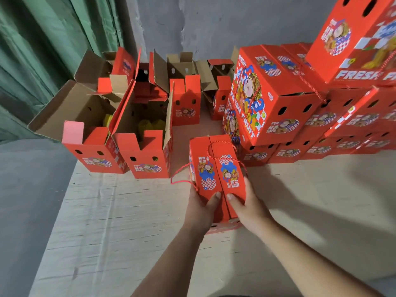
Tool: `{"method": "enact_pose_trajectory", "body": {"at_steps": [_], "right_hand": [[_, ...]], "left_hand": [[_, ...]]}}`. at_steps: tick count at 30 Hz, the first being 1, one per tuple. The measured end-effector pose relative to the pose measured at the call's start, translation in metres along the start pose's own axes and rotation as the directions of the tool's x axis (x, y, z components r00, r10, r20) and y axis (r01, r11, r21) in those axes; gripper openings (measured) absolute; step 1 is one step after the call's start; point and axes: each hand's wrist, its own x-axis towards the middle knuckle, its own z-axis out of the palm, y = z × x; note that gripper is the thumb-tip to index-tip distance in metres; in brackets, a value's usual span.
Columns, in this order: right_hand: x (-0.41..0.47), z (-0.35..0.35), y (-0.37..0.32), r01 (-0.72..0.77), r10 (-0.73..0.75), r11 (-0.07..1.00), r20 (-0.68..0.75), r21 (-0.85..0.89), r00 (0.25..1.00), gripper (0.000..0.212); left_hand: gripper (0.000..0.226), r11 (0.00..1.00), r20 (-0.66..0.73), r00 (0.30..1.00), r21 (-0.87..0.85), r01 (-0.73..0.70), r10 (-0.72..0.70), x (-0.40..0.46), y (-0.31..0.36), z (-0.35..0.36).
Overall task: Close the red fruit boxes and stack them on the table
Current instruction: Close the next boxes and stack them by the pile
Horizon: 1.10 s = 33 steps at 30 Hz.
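We hold the closed box (pixel 216 179) near the table's (pixel 128 221) middle, our left hand (pixel 200 207) and right hand (pixel 246 205) gripping its near end, thumbs pressing both lid flaps. Lifting it toward the stack (pixel 289 116), the flaps may spring open, or the loose cord (pixel 182 174) may snag.

1 head-worn view, looking forward and down.
It sits close above the table (pixel 128 221), facing the grey wall (pixel 203 24); both forearms reach in from the bottom edge toward the frame's centre.
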Motion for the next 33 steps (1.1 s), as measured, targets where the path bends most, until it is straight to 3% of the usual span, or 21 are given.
{"method": "enact_pose_trajectory", "body": {"at_steps": [2,4,6,8,12,15,21,24,33], "right_hand": [[0.012,-0.010,-0.006,0.000,0.000,0.999,0.009,0.051,1.000,0.064],[0.015,-0.014,-0.010,0.060,-0.061,0.996,0.026,0.070,0.998,0.077],[0.008,-0.009,-0.009,0.110,-0.101,0.991,0.109,-0.075,0.989,0.088],[-0.001,0.000,-0.005,0.123,-0.090,0.965,0.147,-0.231,0.985,0.091],[-0.004,0.005,-0.006,0.114,-0.084,0.926,0.099,-0.361,0.992,0.081],[0.000,0.003,-0.012,0.072,-0.016,0.913,0.143,-0.402,0.990,0.083],[0.012,-0.018,-0.018,-0.037,0.211,0.911,0.386,-0.412,0.898,0.118],[0.013,-0.019,-0.023,-0.071,0.266,0.897,0.404,-0.436,0.875,0.122],[0.019,-0.017,-0.036,-0.102,0.335,0.834,0.350,-0.543,0.875,0.131]], "left_hand": [[0.058,1.000,-0.017,1.000,-0.029,0.012,-0.012,0.000,-0.001,-0.001],[0.050,0.996,-0.033,0.999,-0.086,0.019,-0.021,-0.003,-0.002,-0.001],[0.045,0.992,-0.042,0.999,-0.126,0.008,-0.013,-0.007,-0.005,0.002],[0.051,0.994,-0.039,0.999,-0.111,-0.020,0.016,-0.011,-0.008,0.004],[0.078,0.999,-0.052,0.998,-0.024,-0.031,0.030,-0.009,-0.010,0.006],[0.083,0.999,-0.083,0.996,0.039,-0.026,0.029,-0.009,-0.010,0.006],[0.056,0.998,-0.007,0.999,-0.046,-0.040,0.039,-0.013,-0.011,-0.003],[0.044,0.993,0.011,0.999,-0.113,-0.038,0.040,-0.017,-0.009,-0.004],[0.053,0.977,-0.044,0.998,-0.204,-0.058,0.050,-0.024,-0.007,0.004]]}}
